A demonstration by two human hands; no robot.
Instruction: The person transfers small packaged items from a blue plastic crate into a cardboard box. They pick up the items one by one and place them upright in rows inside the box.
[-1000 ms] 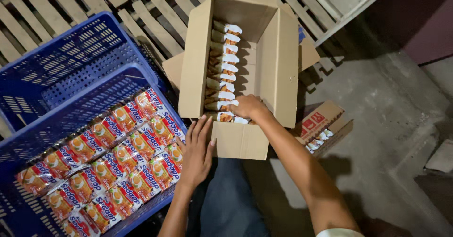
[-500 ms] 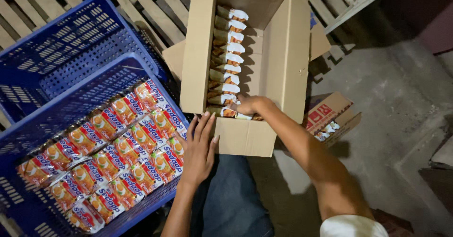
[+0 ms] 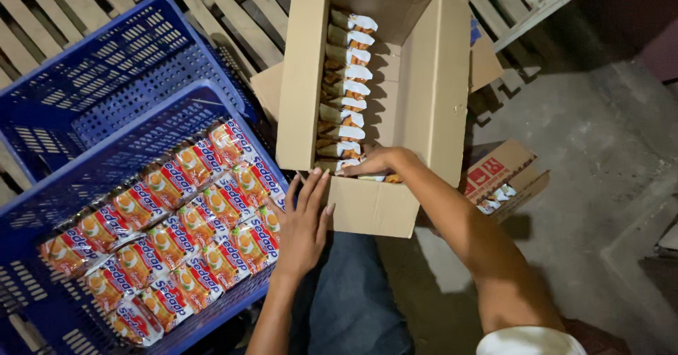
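Observation:
An open cardboard box [image 3: 438, 93] stands in front of me, with a row of upright noodle packets [image 3: 344, 93] along its left wall. My right hand [image 3: 374, 161] reaches into the near end of the box and rests on the nearest packets of that row; whether it grips one I cannot tell. My left hand [image 3: 304, 224] lies flat with fingers spread against the box's near left corner. Beside it, a blue plastic crate [image 3: 106, 157] holds several orange and white noodle packets [image 3: 176, 228] laid in rows.
A second blue crate [image 3: 92, 79] sits behind the first, on wooden slats [image 3: 233, 16]. A smaller opened carton [image 3: 501, 178] with packets lies on the concrete floor to the right. My legs in blue jeans [image 3: 353, 298] are below the box.
The view has shifted a little. My right hand has stayed at the near end of the packet row, and my left hand has stayed flat against the box corner.

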